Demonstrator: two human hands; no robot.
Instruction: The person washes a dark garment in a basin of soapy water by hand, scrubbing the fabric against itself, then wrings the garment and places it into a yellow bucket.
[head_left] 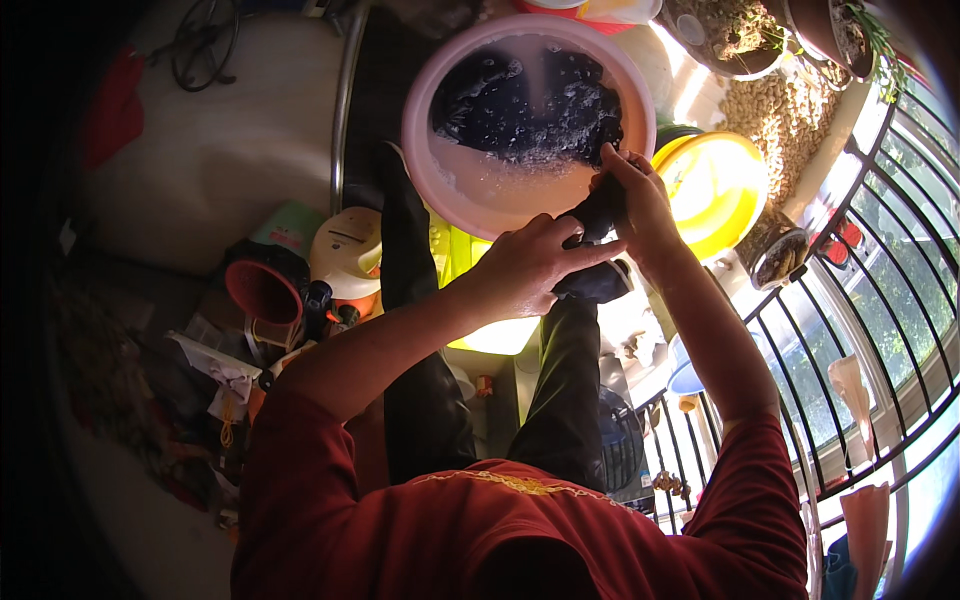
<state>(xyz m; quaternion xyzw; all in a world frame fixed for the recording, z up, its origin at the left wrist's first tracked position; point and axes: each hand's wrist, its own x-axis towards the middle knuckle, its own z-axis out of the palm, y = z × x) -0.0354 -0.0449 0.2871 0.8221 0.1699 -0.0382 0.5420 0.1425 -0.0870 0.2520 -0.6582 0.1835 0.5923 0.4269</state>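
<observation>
A piece of dark cloth (600,208), its exact kind unclear, is stretched between my two hands over the near right rim of a pink basin (418,150). My left hand (520,268) is closed on its lower part, and a dark end (595,284) hangs below the fingers. Higher up, my right hand (642,195) pinches the cloth, thumb and fingertips together near the rim. Inside the basin, a larger dark garment (530,95) lies in cloudy, soapy water (500,190).
Right of the pink basin stands a yellow basin (715,190) in bright light. Beyond it are potted plants (728,35) and a black railing (880,310) before the window. A yellow-green plastic stool or tub (500,338) sits between my legs. Buckets (265,287) crowd the left.
</observation>
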